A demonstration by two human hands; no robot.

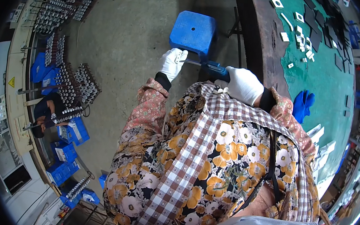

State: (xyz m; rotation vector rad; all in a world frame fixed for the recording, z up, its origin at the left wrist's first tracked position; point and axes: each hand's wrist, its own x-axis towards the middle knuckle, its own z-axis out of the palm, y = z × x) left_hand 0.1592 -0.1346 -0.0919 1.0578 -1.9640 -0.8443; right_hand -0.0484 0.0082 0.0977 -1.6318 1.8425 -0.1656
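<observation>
In front of my body I hold a dark blue and black hand tool point(216, 68) with a thin grey bar sticking out to the left; its exact kind is hard to make out. My left hand point(172, 64), in a white glove, pinches the far left end of that bar. Wrapped around the tool's right end is my right hand point(245, 87), gloved in white too. Just beyond the tool stands a blue plastic stool point(193, 30) with a hole in its top.
At right, a green-topped table point(296, 75) carries white and black flat pieces and a blue glove point(303, 105). Along the left wall are racks of small metal parts point(69, 85) and blue bins point(66, 152). Another person point(49, 112) is there. Grey floor lies between.
</observation>
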